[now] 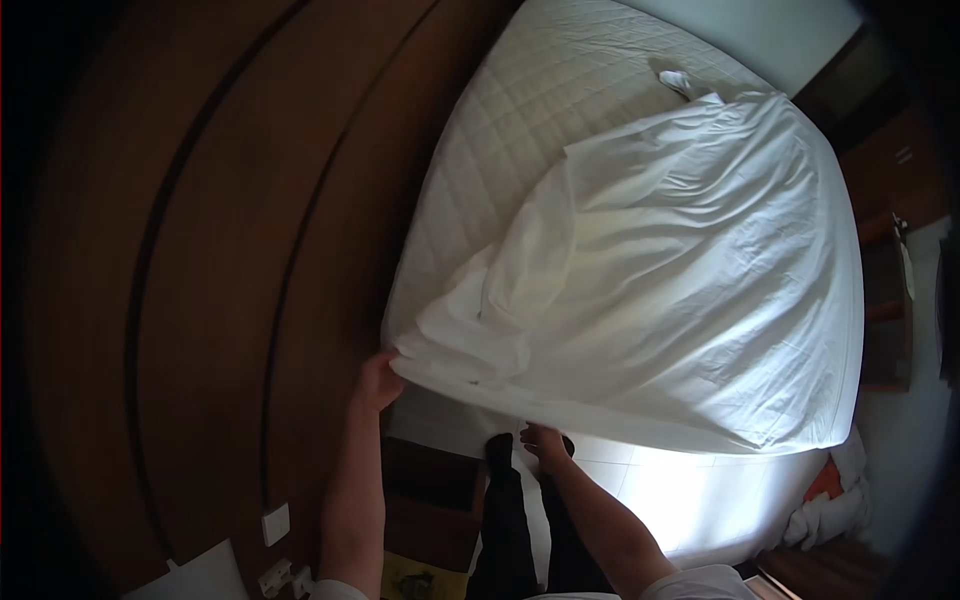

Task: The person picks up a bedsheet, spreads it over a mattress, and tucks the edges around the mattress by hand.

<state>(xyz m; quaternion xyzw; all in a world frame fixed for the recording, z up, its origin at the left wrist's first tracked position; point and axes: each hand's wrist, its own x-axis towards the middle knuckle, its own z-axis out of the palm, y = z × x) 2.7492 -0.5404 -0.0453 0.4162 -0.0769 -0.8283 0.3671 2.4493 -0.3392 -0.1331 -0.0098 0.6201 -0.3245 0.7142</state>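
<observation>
A white bed sheet lies wrinkled over the right and near parts of a quilted mattress. Its far edge is bunched up, leaving the quilting bare toward the far left. My left hand is closed on the sheet at the mattress's near left corner; some fingertips are hidden by the cloth. Just below the near edge, my right hand has its fingers loosely bent and apart, with no cloth visibly gripped in them.
Brown wood panelling runs close along the left. A dark open drawer or box stands by my legs. Sockets and a switch are at lower left. Crumpled white cloth lies at lower right, near shelves.
</observation>
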